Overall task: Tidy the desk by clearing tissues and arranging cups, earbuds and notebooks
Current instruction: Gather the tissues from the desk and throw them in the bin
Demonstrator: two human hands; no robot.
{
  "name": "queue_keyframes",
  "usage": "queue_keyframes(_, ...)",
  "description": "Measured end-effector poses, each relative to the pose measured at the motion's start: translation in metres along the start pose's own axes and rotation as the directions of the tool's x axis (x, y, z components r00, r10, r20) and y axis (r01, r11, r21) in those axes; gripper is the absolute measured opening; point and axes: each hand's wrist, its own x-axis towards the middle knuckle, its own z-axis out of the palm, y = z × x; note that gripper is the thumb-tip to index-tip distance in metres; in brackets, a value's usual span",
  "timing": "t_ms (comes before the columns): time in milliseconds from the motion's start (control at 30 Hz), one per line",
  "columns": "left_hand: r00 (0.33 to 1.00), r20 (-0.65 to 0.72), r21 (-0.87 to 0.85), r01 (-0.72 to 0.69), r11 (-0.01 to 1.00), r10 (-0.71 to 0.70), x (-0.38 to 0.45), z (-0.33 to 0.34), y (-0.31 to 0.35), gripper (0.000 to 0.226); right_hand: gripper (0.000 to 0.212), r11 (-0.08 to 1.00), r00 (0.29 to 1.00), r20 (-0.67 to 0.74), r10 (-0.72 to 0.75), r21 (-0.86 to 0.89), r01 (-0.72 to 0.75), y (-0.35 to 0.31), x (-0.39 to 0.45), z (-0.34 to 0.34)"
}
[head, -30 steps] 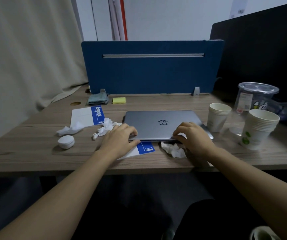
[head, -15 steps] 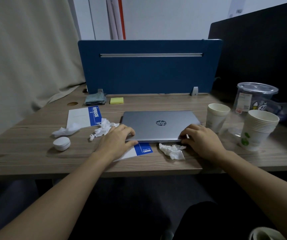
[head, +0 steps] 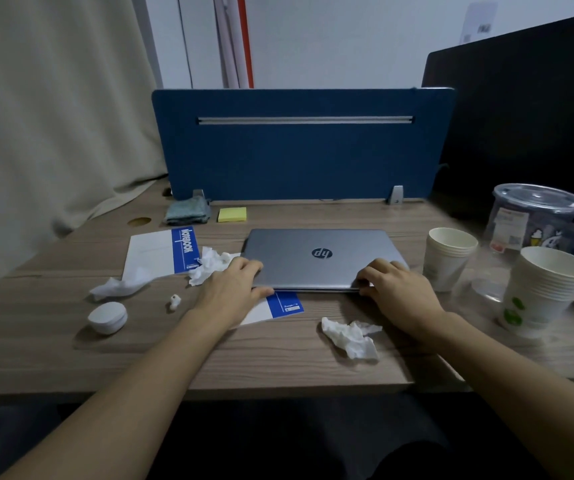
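A closed silver laptop point(head: 320, 258) lies mid-desk. My left hand point(head: 233, 289) grips its front left corner and my right hand point(head: 396, 289) grips its front right corner. A white and blue notebook point(head: 283, 304) pokes out from under the laptop's front edge. A second notebook point(head: 160, 252) lies to the left. Crumpled tissues sit at the left point(head: 117, 287), beside the left hand point(head: 211, 265) and at the front point(head: 349, 337). A white earbud case point(head: 107, 317) and a loose earbud point(head: 174, 301) lie at the left. Two stacks of paper cups point(head: 446, 258) point(head: 545, 289) stand at the right.
A blue divider panel point(head: 296, 147) closes off the back of the desk. Yellow sticky notes point(head: 231, 214) and a folded grey cloth point(head: 186, 211) lie in front of it. A clear lidded plastic jar point(head: 535, 216) stands at the far right. A curtain hangs on the left.
My right hand slid from the laptop's lid to its front right corner. The laptop has shifted away from me, uncovering more of the notebook, and the front tissue now lies apart from it.
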Motion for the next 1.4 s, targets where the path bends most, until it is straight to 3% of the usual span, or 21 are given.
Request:
queue_keyframes(400,1.000,0.022,0.128,0.018,0.992,-0.021,0.028,0.011,-0.003,0.065,0.034,0.991,0.996,0.038,-0.086,0.103,0.081,-0.011,0.045,0.019)
queue_keyframes(533,0.998,0.029,0.108,0.050,0.993,-0.053,0.028,0.012,-0.003,0.069,0.034,0.985,0.986,0.031,-0.161,0.061,0.159,-0.024,0.057,0.023)
queue_keyframes(833,0.994,0.050,0.093,0.090,0.992,-0.095,0.027,0.009,-0.001,0.077,0.028,0.991,0.992,0.031,-0.120,0.060,0.118,-0.032,0.094,0.036)
queue_keyframes(1400,0.991,0.132,0.096,0.026,0.995,-0.039,0.031,0.003,-0.005,0.061,0.028,1.000,0.994,0.107,-0.001,0.013,-0.001,-0.012,0.168,0.060)
